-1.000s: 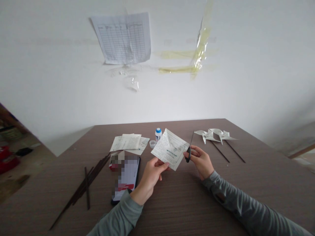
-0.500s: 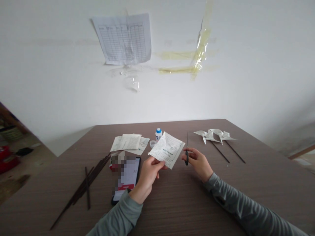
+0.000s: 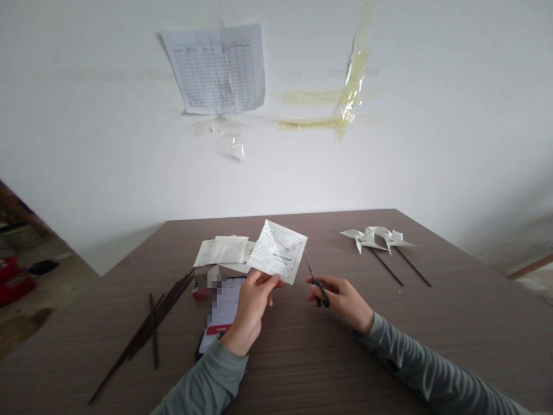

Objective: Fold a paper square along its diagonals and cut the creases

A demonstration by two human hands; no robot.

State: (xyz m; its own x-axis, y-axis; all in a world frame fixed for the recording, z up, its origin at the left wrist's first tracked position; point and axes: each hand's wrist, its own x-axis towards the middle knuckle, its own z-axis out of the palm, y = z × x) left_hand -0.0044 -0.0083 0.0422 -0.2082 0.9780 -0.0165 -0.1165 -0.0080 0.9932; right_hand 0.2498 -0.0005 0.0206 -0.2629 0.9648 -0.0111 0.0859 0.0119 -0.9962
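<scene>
**Q:** What does the left hand hold?

**A:** Left hand [image 3: 252, 305]: a narrow pinch, thumb against fingers, on the lower edge of a creased square of cream printed paper [image 3: 276, 252]. The square stands tilted above the table, 1 corner pointing up and left.

**Q:** And the right hand?

**A:** Right hand [image 3: 341, 301]: a narrow, closed grip around black-handled steel scissors [image 3: 317, 286]. The blades point up and left, their tips at the right edge of the square, touching it or just beside it; which of the 2 cannot be told.

**Q:** What surrounds them?

**A:** Below the left hand, a black smartphone [image 3: 220, 314] with a lit, partly pixelated screen lies on a brown wood-grain table [image 3: 302, 369]. Further left lie loose white printed sheets [image 3: 227, 251] and a bundle of thin dark sticks [image 3: 151, 328]. To the right, 2 white paper pinwheels [image 3: 378, 239] sit on thin dark sticks [image 3: 386, 267].
</scene>
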